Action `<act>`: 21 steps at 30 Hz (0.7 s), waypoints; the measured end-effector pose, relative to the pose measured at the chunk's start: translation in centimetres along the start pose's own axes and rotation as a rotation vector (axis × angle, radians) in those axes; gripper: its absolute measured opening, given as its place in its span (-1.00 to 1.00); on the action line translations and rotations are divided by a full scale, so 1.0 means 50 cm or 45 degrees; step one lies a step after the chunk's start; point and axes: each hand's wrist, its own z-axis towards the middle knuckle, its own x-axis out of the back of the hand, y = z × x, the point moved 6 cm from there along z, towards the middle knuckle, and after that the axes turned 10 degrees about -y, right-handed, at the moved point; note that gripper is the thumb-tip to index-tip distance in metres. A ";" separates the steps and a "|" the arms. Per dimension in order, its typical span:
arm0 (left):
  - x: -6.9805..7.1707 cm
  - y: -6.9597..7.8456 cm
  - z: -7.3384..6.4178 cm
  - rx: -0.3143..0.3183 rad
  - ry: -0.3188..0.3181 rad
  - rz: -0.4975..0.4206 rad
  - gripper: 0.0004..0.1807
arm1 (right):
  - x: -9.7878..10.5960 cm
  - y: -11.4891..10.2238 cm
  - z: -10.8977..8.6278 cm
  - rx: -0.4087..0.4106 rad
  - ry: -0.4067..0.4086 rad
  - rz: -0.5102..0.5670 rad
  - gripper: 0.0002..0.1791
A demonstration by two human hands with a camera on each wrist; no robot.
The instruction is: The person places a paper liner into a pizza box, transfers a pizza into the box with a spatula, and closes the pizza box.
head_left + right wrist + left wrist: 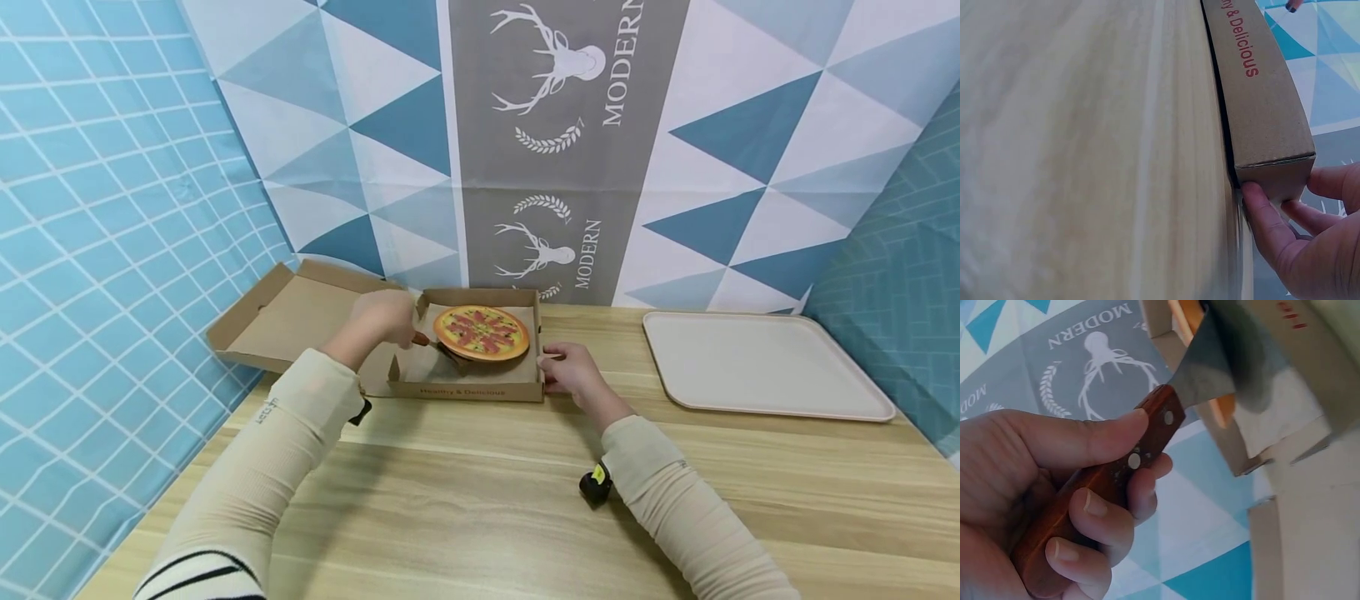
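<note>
My left hand (384,317) grips the riveted wooden handle of a pizza server (1107,481), with the thumb along its top. The metal blade reaches under the near-left edge of a round pizza (482,333), and its tip is hidden. The pizza has red and green toppings on yellow, and lies inside an opened cardboard pizza box (465,390). At the box's near right corner, my right hand (573,371) holds the side wall. In the right wrist view, its fingers (1263,215) press the outer side while the thumb lies by the upper rim.
The box's lid (277,317) is folded out to the left, beside the blue tiled wall covering (112,208). A pale rectangular tray (765,362) lies on the wooden table (465,492) at the right. A patterned backdrop (405,125) stands behind the box.
</note>
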 end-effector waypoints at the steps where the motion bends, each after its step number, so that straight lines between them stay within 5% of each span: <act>1: 0.006 0.004 -0.001 0.003 -0.022 0.016 -0.80 | -0.001 0.000 0.000 0.001 -0.001 0.001 -0.49; 9: 0.050 0.032 -0.012 -0.044 -0.136 0.179 -0.71 | -0.002 -0.003 0.000 0.020 0.014 0.006 -0.50; 21: 0.067 0.025 -0.029 -0.074 -0.181 0.198 -0.82 | -0.003 -0.004 0.000 0.009 0.007 0.033 -0.50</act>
